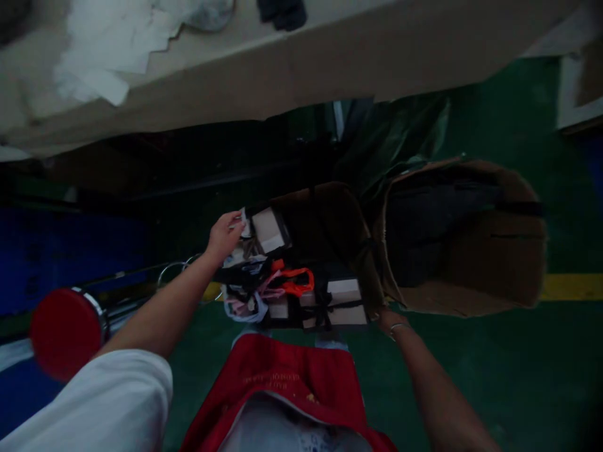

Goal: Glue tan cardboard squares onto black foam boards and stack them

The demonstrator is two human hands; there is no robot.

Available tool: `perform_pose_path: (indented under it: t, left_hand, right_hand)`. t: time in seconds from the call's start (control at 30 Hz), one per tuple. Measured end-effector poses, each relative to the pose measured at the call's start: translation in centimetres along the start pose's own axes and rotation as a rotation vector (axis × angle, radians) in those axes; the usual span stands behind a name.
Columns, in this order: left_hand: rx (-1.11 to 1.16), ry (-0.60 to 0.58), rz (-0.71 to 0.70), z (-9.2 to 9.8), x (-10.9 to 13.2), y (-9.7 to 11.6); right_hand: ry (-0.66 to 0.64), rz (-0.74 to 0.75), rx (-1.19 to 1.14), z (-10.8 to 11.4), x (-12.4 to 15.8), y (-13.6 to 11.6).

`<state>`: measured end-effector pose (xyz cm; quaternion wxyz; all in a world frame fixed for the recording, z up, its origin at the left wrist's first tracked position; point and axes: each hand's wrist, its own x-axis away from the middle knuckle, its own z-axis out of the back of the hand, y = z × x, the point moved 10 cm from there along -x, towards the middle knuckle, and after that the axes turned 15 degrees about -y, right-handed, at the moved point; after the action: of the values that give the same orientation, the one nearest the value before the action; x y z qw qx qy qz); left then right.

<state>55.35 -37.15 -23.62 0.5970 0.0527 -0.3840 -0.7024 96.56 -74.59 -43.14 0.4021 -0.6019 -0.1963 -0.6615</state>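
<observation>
A low, dark brown cardboard box (325,220) lies below me with mixed goods along its near and left sides. My left hand (227,235) is at its left end, fingers bent and closed beside a small white piece (245,223); what they grip is unclear. My right hand (389,320) is closed at the box's near right corner, its fingertips hidden by the edge. Between the hands lie pale boxes (269,230) with dark sides, an orange strap-like piece (301,284), pink strips and white cartons (346,301) crossed by a black band.
Right of the box stands a larger open carton (494,263) with dark contents. A covered table (330,56) with white paper scraps (113,44) runs across the top. A red round stool seat (68,333) is at left. The floor is green with a yellow line (572,287).
</observation>
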Motion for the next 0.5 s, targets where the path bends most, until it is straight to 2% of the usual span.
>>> perform_pose_path:
  t: [0.07, 0.1, 0.17, 0.23, 0.3, 0.4, 0.43, 0.5]
  left_hand:
    - [0.077, 0.134, 0.157, 3.7, 5.0, -5.1]
    - [0.105, 0.191, 0.237, 4.8, 7.7, -7.5]
    - [0.132, 0.236, 0.368, 5.3, 12.4, -11.4]
    - [0.126, 0.176, 0.42, 3.3, 15.5, -13.5]
    - [0.07, 0.06, 0.353, 0.0, 16.7, -13.4]
    - [-0.03, -0.076, 0.197, -5.1, 16.6, -11.7]
    - [-0.051, -0.111, 0.166, -6.5, 16.4, -11.3]
    - [-0.079, -0.181, 0.136, -8.9, 15.8, -10.9]
  right_hand:
    - [-0.001, -0.041, 0.069, 2.1, 0.8, -1.8]
    - [0.036, -0.045, 0.097, 3.4, 1.4, -3.4]
    - [0.161, 0.02, 0.117, 5.6, 3.2, -8.4]
    - [0.264, 0.168, 0.104, 6.4, 5.2, -15.5]
    - [0.29, 0.362, 0.098, 5.3, 6.6, -23.6]
    - [0.229, 0.584, 0.19, 1.6, 7.2, -34.9]
    - [0.226, 0.612, 0.233, 0.5, 6.9, -37.8]
    - [0.249, 0.599, 0.326, -0.8, 5.7, -41.9]
